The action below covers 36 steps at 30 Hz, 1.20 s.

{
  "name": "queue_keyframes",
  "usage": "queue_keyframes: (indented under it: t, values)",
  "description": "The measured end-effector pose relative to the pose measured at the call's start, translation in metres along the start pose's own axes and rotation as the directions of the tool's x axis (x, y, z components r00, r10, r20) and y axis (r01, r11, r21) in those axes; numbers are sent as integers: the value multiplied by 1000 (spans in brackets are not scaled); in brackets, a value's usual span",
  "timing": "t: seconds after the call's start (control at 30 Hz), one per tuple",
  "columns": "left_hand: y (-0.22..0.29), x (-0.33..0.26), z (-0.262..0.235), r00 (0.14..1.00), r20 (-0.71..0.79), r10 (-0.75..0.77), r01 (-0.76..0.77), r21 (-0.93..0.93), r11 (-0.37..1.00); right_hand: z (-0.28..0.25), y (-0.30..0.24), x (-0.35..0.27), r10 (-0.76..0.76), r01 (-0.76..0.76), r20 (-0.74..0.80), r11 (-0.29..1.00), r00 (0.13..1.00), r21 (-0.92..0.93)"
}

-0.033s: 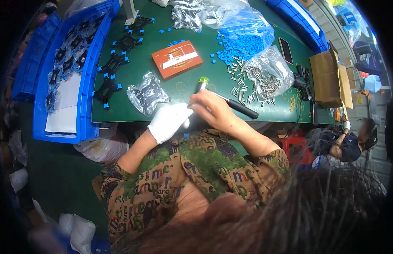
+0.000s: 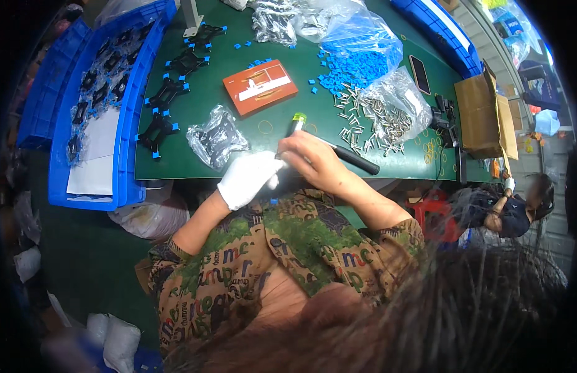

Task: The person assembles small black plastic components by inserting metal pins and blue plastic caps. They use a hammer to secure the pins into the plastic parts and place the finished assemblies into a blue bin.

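My left hand, in a white glove, is closed with its fingertips against my right hand. My bare right hand is pinched at the same spot, just off the table's near edge. What they hold is mostly hidden; a dark shape and a small blue tip show below them. Behind my right hand lies a hammer-like tool with a black handle and a green end. A clear-bagged black part rests left of my hands. Beyond them sits an orange-red box with white torn patches.
Black X-shaped brackets with blue tips line the table's left side, beside a blue crate of bagged parts. Blue caps, metal pins, a phone and a cardboard box are rightward. Another person sits far right.
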<state>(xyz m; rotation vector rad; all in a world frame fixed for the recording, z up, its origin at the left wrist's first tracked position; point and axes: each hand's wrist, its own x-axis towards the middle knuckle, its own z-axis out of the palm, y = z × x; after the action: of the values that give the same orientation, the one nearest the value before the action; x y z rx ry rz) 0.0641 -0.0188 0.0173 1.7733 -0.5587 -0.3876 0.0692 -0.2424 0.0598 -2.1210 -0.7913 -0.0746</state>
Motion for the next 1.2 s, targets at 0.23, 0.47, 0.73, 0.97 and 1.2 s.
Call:
queue_keyframes:
  t: [0.23,0.47,0.73,0.97,1.2]
  values:
    - [-4,-5,0,989,120,-89,109,-173,979,-2,5,-2,-174,190,81,947,981,-258]
    - [-5,-4,-3,983,179,-48,49,-2,999,1,10,-3,-284,283,42,906,958,-314]
    - [-7,-7,0,980,198,19,-30,55,998,13,11,-13,-302,268,-45,897,952,-351]
    - [1,-10,7,986,139,-90,106,-111,988,30,16,-25,-299,226,-144,898,943,-377]
    - [-1,-14,9,989,135,63,-71,53,996,33,13,-26,-308,222,-203,906,929,-360]
